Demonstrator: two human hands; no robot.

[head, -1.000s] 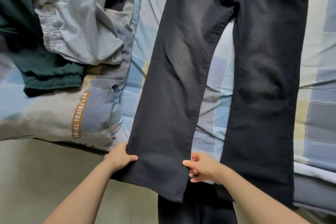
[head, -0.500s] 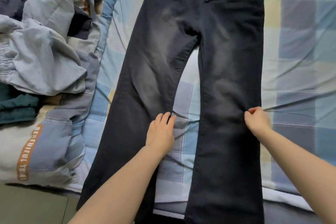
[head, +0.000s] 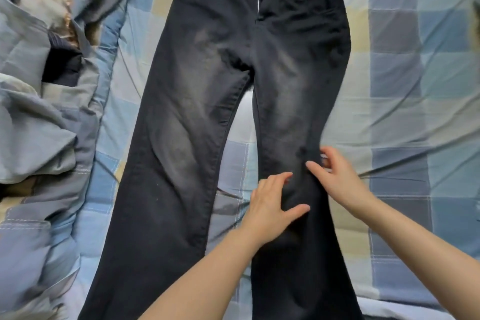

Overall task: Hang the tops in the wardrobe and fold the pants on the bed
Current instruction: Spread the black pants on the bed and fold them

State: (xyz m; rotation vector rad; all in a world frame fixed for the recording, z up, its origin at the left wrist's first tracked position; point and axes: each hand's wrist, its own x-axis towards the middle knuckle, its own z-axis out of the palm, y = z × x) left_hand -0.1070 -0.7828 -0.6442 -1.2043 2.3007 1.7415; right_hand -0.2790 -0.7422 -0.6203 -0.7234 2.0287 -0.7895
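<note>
- Left forearm: bare, enters from the bottom edge near centre and runs up and to the right.
- Left hand [head: 272, 201]: palm down, back of hand toward the camera. Fingers extended and slightly spread, pointing up and to the right. Thumb splayed out to the right, low on the hand.
- Right forearm: bare, enters from the lower right corner and runs up and to the left.
- Right hand [head: 337, 176]: back of hand toward the camera, fingers loosely bent and spread, tips pointing up and to the left. Fingertips are motion-blurred.
- Spacing: the two hands sit just beside each other, not touching; the right hand is slightly higher in the head view.
</note>
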